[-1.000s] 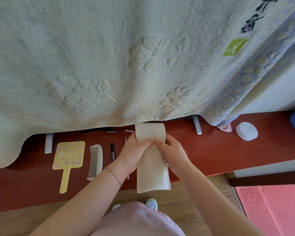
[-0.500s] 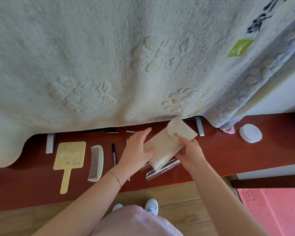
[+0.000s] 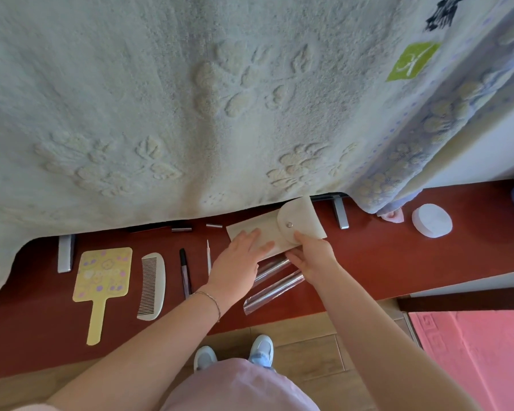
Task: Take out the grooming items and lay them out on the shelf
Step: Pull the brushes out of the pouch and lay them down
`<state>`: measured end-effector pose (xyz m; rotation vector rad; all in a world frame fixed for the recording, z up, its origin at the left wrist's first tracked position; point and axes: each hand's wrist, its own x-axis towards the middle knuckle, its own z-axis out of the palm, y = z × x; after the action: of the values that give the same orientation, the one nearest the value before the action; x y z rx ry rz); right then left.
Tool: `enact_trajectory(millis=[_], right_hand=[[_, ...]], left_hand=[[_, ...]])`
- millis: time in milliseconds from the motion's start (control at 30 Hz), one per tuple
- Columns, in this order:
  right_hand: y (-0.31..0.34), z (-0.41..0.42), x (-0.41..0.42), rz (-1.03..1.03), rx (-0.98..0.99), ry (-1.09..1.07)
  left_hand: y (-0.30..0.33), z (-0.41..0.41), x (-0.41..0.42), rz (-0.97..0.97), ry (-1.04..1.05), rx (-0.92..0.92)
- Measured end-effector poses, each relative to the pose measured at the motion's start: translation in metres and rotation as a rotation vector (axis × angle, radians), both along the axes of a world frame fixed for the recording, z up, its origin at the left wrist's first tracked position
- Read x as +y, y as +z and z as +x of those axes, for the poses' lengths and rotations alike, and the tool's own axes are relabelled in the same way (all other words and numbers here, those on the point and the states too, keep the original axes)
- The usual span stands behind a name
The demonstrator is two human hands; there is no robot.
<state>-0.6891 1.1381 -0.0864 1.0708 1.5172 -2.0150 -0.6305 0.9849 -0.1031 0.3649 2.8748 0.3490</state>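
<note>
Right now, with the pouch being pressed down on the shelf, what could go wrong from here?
1. The beige snap-flap pouch lies partly over the clear plastic sleeves; as the left hand flattens it and the right hand holds its edge, the sleeves might slide toward the red shelf edge.
2. The thin white stick lies close beside the left hand, so it could get nudged out of line.
</note>
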Motion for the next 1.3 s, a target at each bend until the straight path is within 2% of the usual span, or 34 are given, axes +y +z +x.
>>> enact_trajectory(millis=[167,800,900,1000,1100,1200,1300], right_hand=[[-0.001,0.002,0.014,0.133,-0.017,0.174],[0.004,0.02,0.023,0.168,-0.025,0.103],[0.021,0.027,0.024,0.419,0.079,0.229],[0.039,0.044,0.029,0.878,0.329,0.529],[0.042,0.061,0.043,1.33,0.624,0.726],[0.039,0.073,0.064,1.476,0.532,0.857],[0.036,0.091,0.091,1.514,0.415,0.852]], left_hand=[[-0.006,0.003,0.0,-0.051,-0.023,0.032],[-0.002,0.014,0.0,-0.097,-0.068,-0.073],[0.002,0.016,0.003,-0.031,-0.031,0.023],[0.013,0.018,0.004,0.053,-0.038,0.218],[0.027,0.01,0.007,0.111,-0.102,0.372],[0.04,-0.002,0.015,0.136,-0.161,0.391],[0.045,-0.01,0.033,0.171,-0.216,0.39]])
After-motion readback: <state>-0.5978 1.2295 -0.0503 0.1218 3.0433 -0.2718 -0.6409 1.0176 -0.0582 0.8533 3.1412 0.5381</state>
